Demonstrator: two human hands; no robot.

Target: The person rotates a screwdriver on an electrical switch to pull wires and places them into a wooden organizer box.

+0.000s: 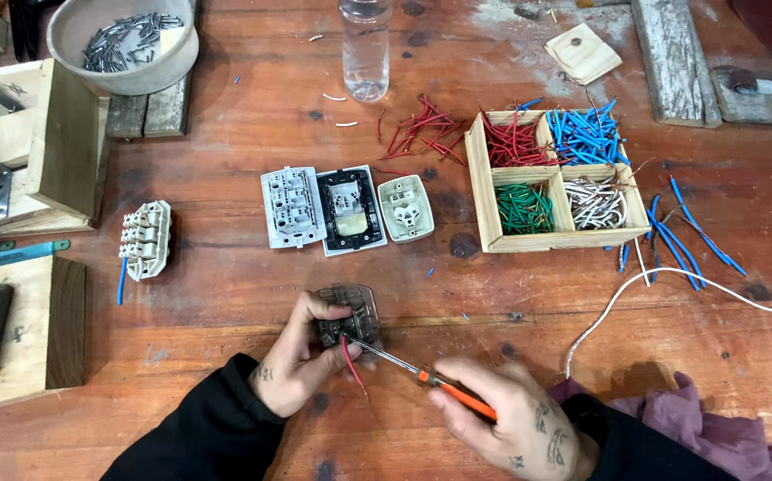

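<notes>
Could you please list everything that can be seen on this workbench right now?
switch module: one, dark translucent, near edge, held by the left hand
red wire: one, at the module
screwdriver: one, orange handle, tip at the module
wall plates: three, grey, black-and-white, white, in a row mid-table
terminal block: one, white, left
wooden tray: one, four compartments of red, blue, green, white wires
loose red wires: pile, beside the tray
bowl: one, grey, holding metal pieces, top left
bottle: one, clear, top centre
left hand: gripping the module
right hand: gripping the screwdriver
</notes>
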